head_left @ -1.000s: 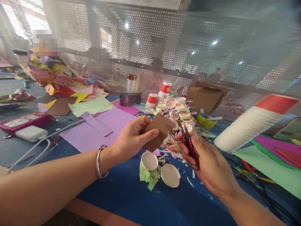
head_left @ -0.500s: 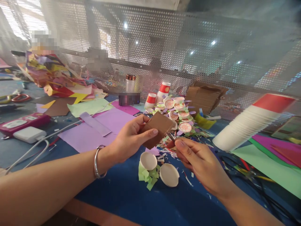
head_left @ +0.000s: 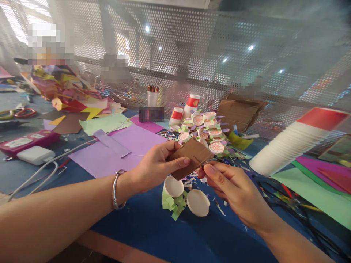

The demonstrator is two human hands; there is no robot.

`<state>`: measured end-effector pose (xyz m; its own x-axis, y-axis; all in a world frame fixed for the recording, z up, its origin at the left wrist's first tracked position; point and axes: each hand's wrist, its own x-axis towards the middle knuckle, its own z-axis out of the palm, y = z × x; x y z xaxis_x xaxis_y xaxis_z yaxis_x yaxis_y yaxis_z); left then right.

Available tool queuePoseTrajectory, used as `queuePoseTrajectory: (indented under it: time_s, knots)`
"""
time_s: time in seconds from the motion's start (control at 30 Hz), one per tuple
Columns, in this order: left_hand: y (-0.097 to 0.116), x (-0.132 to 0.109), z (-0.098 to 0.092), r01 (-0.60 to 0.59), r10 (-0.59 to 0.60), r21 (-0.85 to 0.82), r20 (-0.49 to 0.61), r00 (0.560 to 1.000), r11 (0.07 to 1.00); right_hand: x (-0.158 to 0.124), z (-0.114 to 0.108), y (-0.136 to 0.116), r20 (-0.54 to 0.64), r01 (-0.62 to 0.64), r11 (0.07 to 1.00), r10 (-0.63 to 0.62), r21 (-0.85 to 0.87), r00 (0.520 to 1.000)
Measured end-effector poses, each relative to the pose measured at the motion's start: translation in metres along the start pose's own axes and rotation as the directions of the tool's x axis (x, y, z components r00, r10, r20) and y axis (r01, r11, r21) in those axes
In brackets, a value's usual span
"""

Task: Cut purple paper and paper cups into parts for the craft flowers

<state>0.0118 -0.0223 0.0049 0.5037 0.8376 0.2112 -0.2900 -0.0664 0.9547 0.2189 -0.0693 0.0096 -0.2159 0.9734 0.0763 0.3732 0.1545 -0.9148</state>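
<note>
My left hand (head_left: pixel 157 164), with a silver bangle at the wrist, pinches a small brown piece of cardboard (head_left: pixel 189 155) between thumb and fingers. At the cardboard's right edge, my right hand (head_left: pixel 229 182) is closed on what look like small scissors (head_left: pixel 201 161). One thin dark blade lies across the face of the cardboard; the handles are mostly hidden by my fingers. Just below sit a round white cup base (head_left: pixel 173 186) with green paper strips (head_left: pixel 173 204) and a second white cup base (head_left: pixel 197 202).
Behind my hands is a pile of decorated cup bases (head_left: pixel 210 128) among paper scraps. A stack of paper cups (head_left: pixel 298 140) leans at right. Purple paper (head_left: pixel 137 138) and a pink power strip (head_left: pixel 29 142) lie left. Black-handled scissors (head_left: pixel 296 204) rest right. A perforated screen (head_left: pixel 175 47) stands behind.
The cardboard has come slightly down and to the right, and the scissor blade now lies across it instead of beside its edge. My right hand has barely moved.
</note>
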Motion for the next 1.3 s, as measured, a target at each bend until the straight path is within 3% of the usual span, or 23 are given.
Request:
queuePoseTrajectory:
  time_s: [0.67, 1.3]
  knots:
    - [0.0007, 0.0010, 0.0009, 0.094, -0.093, -0.169, 0.015, 0.996, 0.981, -0.0013, -0.0008, 0.0030, -0.042, -0.023, 0.999, 0.021, -0.042, 0.999]
    - [-0.0006, 0.0009, 0.0032, 0.073, -0.075, -0.063, -0.030, 0.997, 0.995, -0.0007, 0.0010, 0.0024, -0.035, -0.035, 0.998, 0.033, -0.047, 0.999]
